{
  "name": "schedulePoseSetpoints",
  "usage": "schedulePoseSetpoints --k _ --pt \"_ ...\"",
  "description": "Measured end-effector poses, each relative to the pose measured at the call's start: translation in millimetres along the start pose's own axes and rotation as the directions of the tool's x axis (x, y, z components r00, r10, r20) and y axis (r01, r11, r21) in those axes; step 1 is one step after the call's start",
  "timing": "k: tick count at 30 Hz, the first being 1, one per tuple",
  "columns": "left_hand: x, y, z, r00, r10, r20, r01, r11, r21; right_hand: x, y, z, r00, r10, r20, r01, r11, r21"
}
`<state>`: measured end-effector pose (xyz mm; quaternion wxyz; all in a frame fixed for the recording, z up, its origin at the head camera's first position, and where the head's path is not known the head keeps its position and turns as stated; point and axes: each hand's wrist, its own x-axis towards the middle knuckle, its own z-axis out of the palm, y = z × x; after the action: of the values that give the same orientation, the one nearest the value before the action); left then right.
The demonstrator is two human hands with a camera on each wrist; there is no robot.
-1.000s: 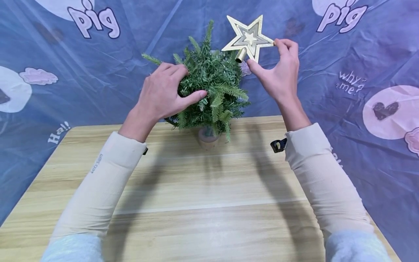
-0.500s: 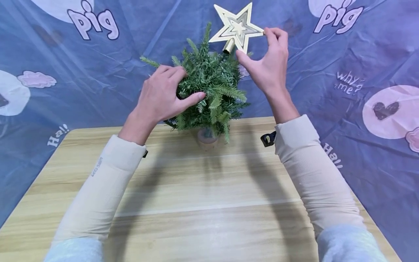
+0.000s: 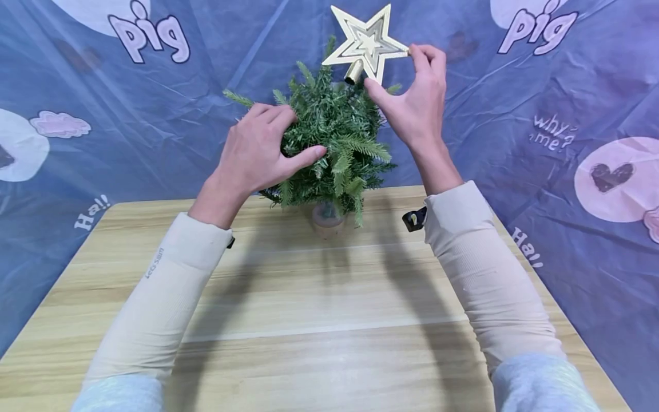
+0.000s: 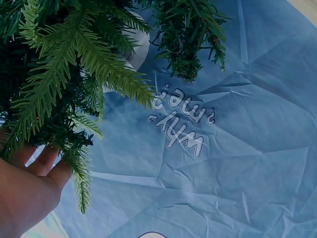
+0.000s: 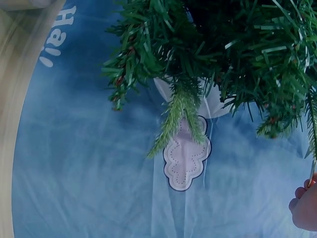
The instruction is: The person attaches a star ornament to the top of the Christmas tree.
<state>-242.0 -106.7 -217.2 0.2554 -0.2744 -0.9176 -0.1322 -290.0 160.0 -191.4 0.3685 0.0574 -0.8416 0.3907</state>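
A small artificial Christmas tree [image 3: 334,131] stands upright near the table's far edge. My left hand [image 3: 257,143] grips its left side, thumb across the front and fingertips hidden in the foliage. In the left wrist view the fingers of this hand [image 4: 29,193] reach in among the branches [image 4: 74,64]. A gold star tree topper [image 3: 366,43] with a short hollow socket [image 3: 353,72] is held up by my right hand [image 3: 422,100], which pinches it by its right and lower points. The socket overlaps the upper right foliage in the head view.
The tree's round base [image 3: 328,220] sits on a light wood table [image 3: 329,303]. A blue printed cloth [image 3: 206,51] hangs behind and beside the table. A black wrist device [image 3: 414,219] shows at the right cuff.
My right hand has carried the star leftward and a little up, from right of the tree to over its upper right side. My left hand keeps its place on the tree.
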Motion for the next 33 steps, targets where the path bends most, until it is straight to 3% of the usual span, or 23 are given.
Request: schedulePoseSetpoints --k 7,12,20,33 --pt "1.8 -1.2 1.0 1.000 0.010 0.000 -0.010 1.000 0.009 2.3 -7.5 7.1 1.000 -0.008 -0.009 0.009 1.000 0.025" --pt "1.7 -2.9 2.2 0.999 0.030 -0.015 -0.029 0.999 0.028 7.5 -13.6 13.9 1.000 -0.011 -0.007 0.011 1.000 0.001" --pt "2.6 -1.8 1.8 1.000 0.025 0.013 -0.025 0.997 0.072 12.6 -22.6 21.8 0.999 -0.035 -0.011 0.035 0.998 -0.052" --pt "2.1 5.8 5.1 1.000 0.025 -0.014 -0.023 0.994 0.103 3.6 -26.5 20.0 0.994 -0.104 -0.013 0.103 0.991 -0.083"
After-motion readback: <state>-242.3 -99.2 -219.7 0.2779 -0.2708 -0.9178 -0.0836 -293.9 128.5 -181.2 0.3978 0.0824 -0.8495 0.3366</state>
